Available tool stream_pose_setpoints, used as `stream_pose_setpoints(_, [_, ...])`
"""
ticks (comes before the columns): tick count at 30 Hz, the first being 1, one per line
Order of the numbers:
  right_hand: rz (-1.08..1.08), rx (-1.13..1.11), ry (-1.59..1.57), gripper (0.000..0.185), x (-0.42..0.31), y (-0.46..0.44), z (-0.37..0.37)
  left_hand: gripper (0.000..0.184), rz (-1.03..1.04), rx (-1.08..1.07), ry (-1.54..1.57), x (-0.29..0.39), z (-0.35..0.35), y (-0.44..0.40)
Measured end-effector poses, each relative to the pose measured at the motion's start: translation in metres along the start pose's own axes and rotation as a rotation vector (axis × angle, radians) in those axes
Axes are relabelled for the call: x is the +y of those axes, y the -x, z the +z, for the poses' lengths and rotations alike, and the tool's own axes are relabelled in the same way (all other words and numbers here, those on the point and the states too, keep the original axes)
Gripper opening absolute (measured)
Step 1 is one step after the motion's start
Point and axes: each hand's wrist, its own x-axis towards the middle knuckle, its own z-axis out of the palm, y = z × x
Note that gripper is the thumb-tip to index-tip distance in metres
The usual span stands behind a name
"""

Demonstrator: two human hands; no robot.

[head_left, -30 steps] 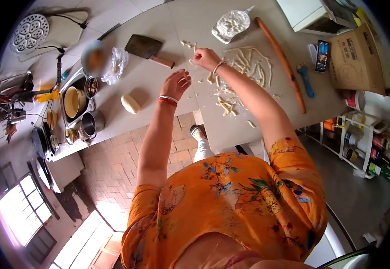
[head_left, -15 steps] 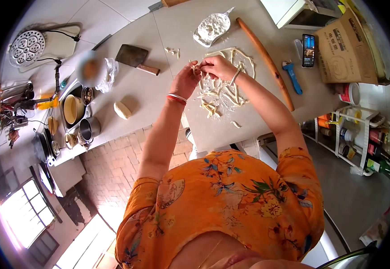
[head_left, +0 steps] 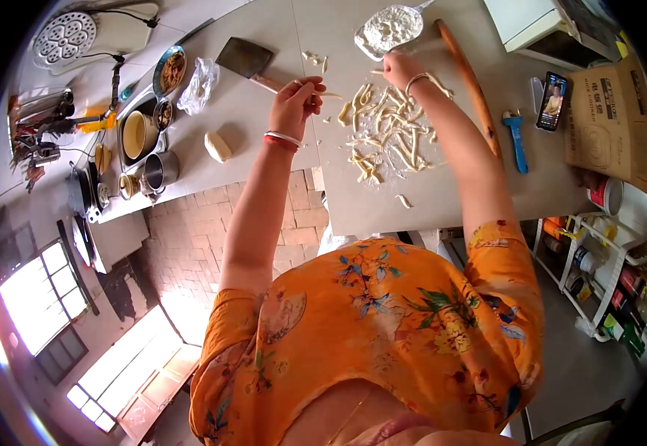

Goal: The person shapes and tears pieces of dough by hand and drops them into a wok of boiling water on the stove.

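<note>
Set around the heap of strips, at its 9 o'clock, a smooth, pale, oval lump of dough [head_left: 218, 147] lies on the grey table [head_left: 286, 152], and at 10 o'clock a dark-bladed cleaver with a wooden handle [head_left: 244, 57]; both lie where they did half a second ago. The left hand [head_left: 294, 100], between 9 and 10 o'clock, is curled nearly closed around a thin, cream-coloured dough strip [head_left: 329, 94], whose end juts toward 3 o'clock. The floury heap of pale dough strips [head_left: 392, 120] shows more fully, since the hands (joined over its edge in the earlier frame) are now well apart. The right hand [head_left: 398, 69] has moved to the heap's 12 o'clock, just below a white bowl of flour [head_left: 368, 50]; its fingers are bunched, and I cannot tell whether they grip anything. At 2 o'clock lies a long, reddish-brown wooden rolling pin [head_left: 474, 88].
</note>
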Motion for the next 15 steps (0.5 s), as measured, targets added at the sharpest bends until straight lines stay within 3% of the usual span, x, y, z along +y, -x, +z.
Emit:
stream_pose_setpoints(1, [0.123,-0.109,-0.12,0.009,-0.003,0.0,-0.006,0.019,0.006,0.043,-0.081,-0.009,-0.006,-0.004])
stream_pose_setpoints(4, [0.057,-0.044,-0.208,0.007,-0.014,0.007,-0.011,0.019,-0.078,0.112,-0.388,-0.042,-0.028,-0.023])
stream_pose_setpoints(5, [0.091,-0.142,-0.125,0.011,-0.022,0.007,-0.013,0.019,-0.053,0.143,-0.502,-0.055,-0.033,-0.028])
stream_pose_setpoints(8, [-0.035,-0.003,0.235,0.019,-0.036,0.008,-0.005,0.02,-0.064,0.124,-0.752,-0.08,-0.035,-0.04])
stream_pose_setpoints(9, [0.003,-0.035,0.295,0.024,-0.039,0.006,-0.003,0.024,0.017,0.134,-0.84,-0.102,-0.045,-0.055])
stream_pose_setpoints(12, [0.02,-0.001,0.293,0.021,-0.038,-0.001,0.009,0.029,0.148,0.13,-1.201,-0.115,-0.034,-0.067])
stream_pose_setpoints(15, [0.034,-0.102,0.245,0.018,-0.039,-0.004,0.012,0.03,0.048,0.123,-1.359,-0.107,-0.012,-0.064])
